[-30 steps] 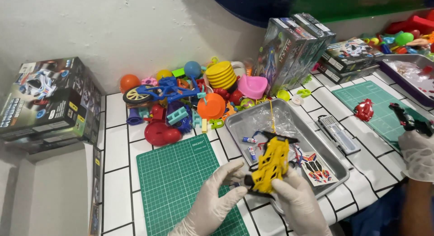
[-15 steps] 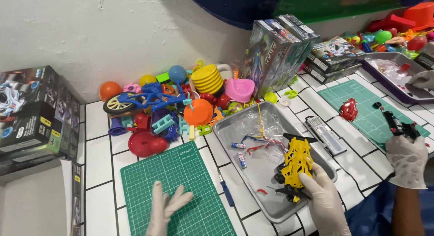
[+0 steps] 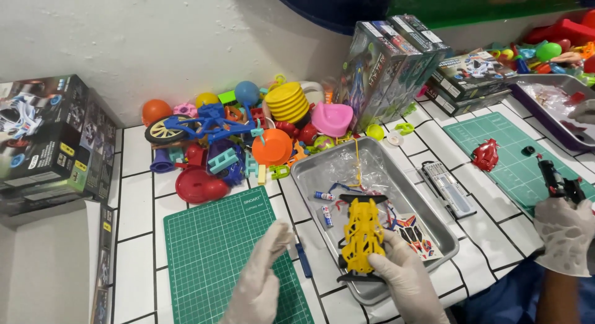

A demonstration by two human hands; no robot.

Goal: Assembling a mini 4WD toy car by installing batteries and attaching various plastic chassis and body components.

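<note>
The yellow toy car chassis (image 3: 362, 240) is gripped from its five o'clock side by the gloved right hand (image 3: 406, 275) and held inside the metal tray (image 3: 427, 215), over its near end. At its nine o'clock, well apart, the gloved left hand (image 3: 260, 274) is held open and empty above the green cutting mat (image 3: 217, 249) on the tiled bench (image 3: 136, 200).

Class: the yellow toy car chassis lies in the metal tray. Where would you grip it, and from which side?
Grip the yellow chassis across its narrow middle, coming from the near end, probably as the right hand does. It lies lengthwise in the metal tray, and its open frame gives fingers purchase.
</note>
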